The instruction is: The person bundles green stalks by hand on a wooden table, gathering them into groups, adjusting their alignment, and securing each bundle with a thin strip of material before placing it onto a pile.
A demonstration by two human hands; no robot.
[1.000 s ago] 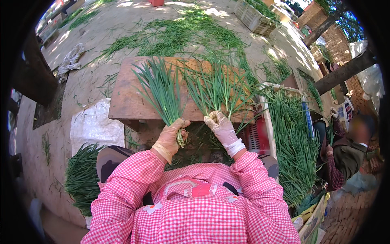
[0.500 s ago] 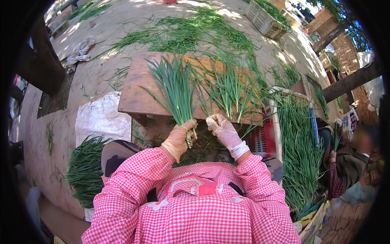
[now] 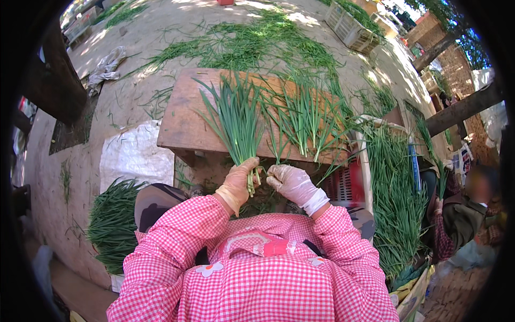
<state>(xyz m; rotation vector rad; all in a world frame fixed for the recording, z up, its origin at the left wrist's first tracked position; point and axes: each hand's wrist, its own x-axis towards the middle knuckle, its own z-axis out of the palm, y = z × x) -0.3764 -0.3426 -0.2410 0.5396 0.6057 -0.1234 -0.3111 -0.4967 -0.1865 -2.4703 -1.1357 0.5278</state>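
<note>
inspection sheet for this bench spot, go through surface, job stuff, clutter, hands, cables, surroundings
surface: wooden bench, brown top, left end mostly bare
job's things: bunch of green stalks in the left hand; loose stalks on the bench's right half
clutter: scattered stalks on the ground beyond; white sheet left of the bench
left hand: gloved, closed around the bunch's lower end
right hand: gloved, fingers curled; cannot tell if gripping anything
cables: nothing seen
surroundings: stalk piles at left and right; another person at far right
</note>
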